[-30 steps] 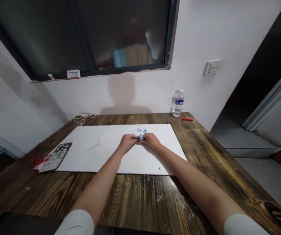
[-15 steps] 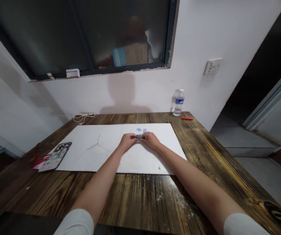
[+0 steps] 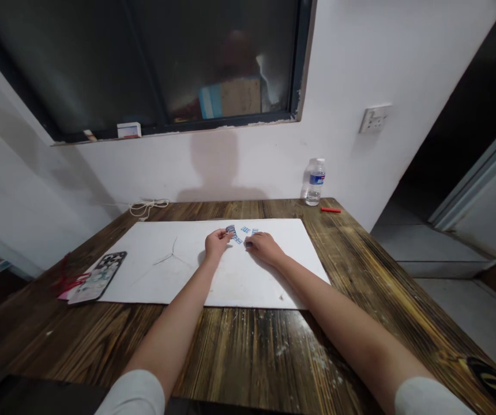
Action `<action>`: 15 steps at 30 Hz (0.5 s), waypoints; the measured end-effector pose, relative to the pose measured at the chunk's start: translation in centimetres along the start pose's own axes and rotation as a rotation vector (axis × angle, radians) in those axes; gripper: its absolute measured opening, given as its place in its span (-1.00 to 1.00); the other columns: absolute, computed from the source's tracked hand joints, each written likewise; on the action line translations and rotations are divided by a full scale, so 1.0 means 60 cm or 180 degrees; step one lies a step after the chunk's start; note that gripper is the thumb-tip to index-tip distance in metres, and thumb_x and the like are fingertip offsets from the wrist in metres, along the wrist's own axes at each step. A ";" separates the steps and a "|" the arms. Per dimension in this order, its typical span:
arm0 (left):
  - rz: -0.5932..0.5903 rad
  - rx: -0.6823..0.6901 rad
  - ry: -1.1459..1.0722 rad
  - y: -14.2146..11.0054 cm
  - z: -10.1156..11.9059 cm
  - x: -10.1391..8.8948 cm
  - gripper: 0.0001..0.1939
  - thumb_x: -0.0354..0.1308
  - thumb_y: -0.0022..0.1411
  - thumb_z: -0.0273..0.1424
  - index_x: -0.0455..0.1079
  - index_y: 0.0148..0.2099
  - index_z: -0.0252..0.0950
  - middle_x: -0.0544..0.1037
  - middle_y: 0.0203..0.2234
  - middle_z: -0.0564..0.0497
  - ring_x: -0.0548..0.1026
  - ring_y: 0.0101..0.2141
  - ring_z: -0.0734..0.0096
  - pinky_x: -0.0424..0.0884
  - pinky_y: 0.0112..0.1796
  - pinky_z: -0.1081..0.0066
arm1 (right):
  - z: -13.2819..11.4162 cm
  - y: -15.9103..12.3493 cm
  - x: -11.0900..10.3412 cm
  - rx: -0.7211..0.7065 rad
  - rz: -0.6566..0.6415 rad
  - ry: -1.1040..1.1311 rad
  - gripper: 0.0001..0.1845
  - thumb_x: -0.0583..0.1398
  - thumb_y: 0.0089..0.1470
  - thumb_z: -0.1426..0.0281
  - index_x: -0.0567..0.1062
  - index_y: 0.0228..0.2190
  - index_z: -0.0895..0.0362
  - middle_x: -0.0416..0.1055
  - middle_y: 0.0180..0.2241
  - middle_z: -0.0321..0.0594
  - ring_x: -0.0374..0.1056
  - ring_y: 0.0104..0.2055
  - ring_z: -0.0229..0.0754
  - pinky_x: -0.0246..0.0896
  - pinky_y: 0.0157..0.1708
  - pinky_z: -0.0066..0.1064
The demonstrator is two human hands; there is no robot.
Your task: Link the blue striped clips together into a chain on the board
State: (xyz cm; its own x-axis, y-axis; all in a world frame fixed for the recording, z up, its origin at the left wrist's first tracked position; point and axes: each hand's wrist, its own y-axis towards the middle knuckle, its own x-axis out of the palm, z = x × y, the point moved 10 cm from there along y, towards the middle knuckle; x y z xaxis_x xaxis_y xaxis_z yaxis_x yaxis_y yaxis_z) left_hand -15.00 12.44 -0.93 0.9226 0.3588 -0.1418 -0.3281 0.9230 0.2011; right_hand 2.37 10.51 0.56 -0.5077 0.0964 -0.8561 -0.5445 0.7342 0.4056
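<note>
My left hand (image 3: 215,244) pinches a small blue-patterned card (image 3: 230,229) between thumb and fingers, raised a little over the white board (image 3: 144,282). Close by on the right, the fingers of my right hand (image 3: 266,249) are closed on another small dark-blue piece (image 3: 248,244), mostly hidden by them. Between and beyond the hands lie more little blue-and-white pieces, one (image 3: 245,229) at the back and one (image 3: 238,241) just right of the left hand's card. Their printed marks are too small to read.
Thin dark lines (image 3: 172,253) mark the board's left half. A phone (image 3: 101,276) with red cord (image 3: 75,281) overlaps its left edge. At the back of the wooden table (image 3: 248,357) are a white cable (image 3: 148,204), a water bottle (image 3: 316,183) and a red pen-like stick (image 3: 331,210).
My hands, close together before over a small piece, have moved apart. The left went leftward with a card; the right stayed nearly in place. More of the pieces between them show.
</note>
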 end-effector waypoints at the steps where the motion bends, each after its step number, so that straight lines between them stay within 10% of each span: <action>1: 0.0022 -0.0017 -0.0007 0.000 0.000 -0.001 -0.61 0.37 -0.20 -0.22 0.50 -0.31 -0.35 0.51 -0.58 0.03 0.48 -0.49 0.38 0.40 -0.54 0.46 | -0.002 -0.001 -0.002 -0.0035 -0.0004 -0.0025 -0.79 0.24 0.09 0.36 0.53 -0.18 0.07 0.53 -0.19 -0.16 0.33 -0.06 -0.09 0.03 -0.07 -0.30; 15: -0.0052 -0.0003 -0.0054 -0.003 0.003 0.003 -0.64 0.38 -0.20 -0.23 0.47 -0.35 -0.34 0.54 -0.53 0.01 0.49 -0.49 0.40 0.43 -0.50 0.46 | -0.014 -0.001 -0.016 -0.0663 -0.0153 -0.0044 -0.76 0.21 0.07 0.47 0.57 -0.19 0.05 0.54 -0.23 -0.15 0.38 -0.12 -0.15 0.02 -0.03 -0.34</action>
State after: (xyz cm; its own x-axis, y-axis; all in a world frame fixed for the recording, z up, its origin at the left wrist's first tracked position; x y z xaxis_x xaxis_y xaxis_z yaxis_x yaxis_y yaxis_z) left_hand -14.73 12.32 -0.84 0.9311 0.3413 -0.1285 -0.3132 0.9289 0.1978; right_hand 2.32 9.78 1.59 -0.4695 0.0749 -0.8797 -0.6947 0.5836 0.4205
